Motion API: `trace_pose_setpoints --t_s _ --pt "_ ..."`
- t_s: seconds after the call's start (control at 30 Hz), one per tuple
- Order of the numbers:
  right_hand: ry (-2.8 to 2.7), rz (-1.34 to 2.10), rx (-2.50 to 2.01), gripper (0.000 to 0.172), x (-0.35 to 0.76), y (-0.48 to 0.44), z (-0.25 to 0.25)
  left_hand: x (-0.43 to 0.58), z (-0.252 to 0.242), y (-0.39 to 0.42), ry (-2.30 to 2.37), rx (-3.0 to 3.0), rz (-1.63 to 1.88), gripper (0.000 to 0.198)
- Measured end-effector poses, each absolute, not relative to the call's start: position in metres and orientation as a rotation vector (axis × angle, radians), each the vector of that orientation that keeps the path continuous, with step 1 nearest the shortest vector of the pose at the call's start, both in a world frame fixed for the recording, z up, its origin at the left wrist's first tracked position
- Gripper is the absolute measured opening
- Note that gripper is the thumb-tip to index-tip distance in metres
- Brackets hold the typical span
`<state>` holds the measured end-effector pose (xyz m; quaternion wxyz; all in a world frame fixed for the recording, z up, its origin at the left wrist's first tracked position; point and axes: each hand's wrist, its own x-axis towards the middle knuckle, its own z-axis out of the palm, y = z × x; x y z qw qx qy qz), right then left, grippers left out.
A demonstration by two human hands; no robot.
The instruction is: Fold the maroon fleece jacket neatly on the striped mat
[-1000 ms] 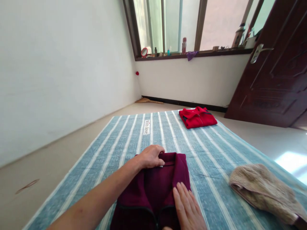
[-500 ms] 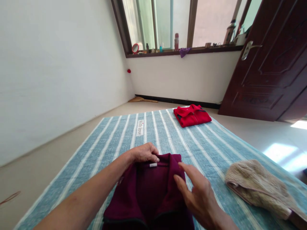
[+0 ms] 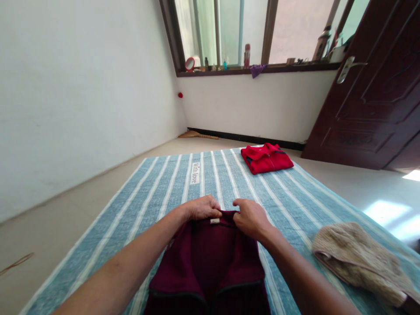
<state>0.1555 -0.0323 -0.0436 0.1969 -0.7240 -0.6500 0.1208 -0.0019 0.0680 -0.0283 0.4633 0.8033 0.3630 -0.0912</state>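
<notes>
A maroon zip jacket (image 3: 210, 258) lies on the striped blue-and-white bedcover (image 3: 154, 192), its collar away from me and its lower part cut off by the frame. A small white label (image 3: 215, 221) shows inside the neck. My left hand (image 3: 204, 207) pinches the collar edge just left of the label. On the other side, my right hand (image 3: 252, 217) grips the collar's right end between thumb and fingers, the index finger pointing up toward the left. Both hands are closed on the cloth.
A folded red jacket (image 3: 267, 158) rests at the bedcover's far right corner. Nearer on the right lies a crumpled beige garment (image 3: 357, 258). Beyond are a broom (image 3: 198, 134) on the floor, a dark red door (image 3: 370, 100) and a windowsill (image 3: 229, 71) with bottles.
My right hand has moved up and left from the collar's right side to its top edge and closed there. My left hand keeps its hold. The view has shifted slightly.
</notes>
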Motion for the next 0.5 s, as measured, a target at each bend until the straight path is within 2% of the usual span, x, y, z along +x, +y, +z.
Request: trace_pose_setpoints --t_s 0.17,0.3,0.4,0.5 --pt "-1.7 0.546 -1.946 0.024 0.168 -0.03 -0.051 -0.003 -0.033 0.069 0.883 1.996 -0.222 0.024" --pt "-1.391 1.019 -1.73 0.025 0.179 -0.039 -0.054 -0.002 -0.029 0.067 0.869 2.024 -0.229 0.021" --pt "-1.103 1.277 -1.551 0.018 0.185 -0.046 -0.056 0.004 -0.021 0.059 0.887 2.134 -0.198 0.016" --pt "-0.946 1.327 -1.435 0.025 0.188 -0.049 -0.06 0.013 -0.015 0.05 0.925 2.319 -0.144 0.019"
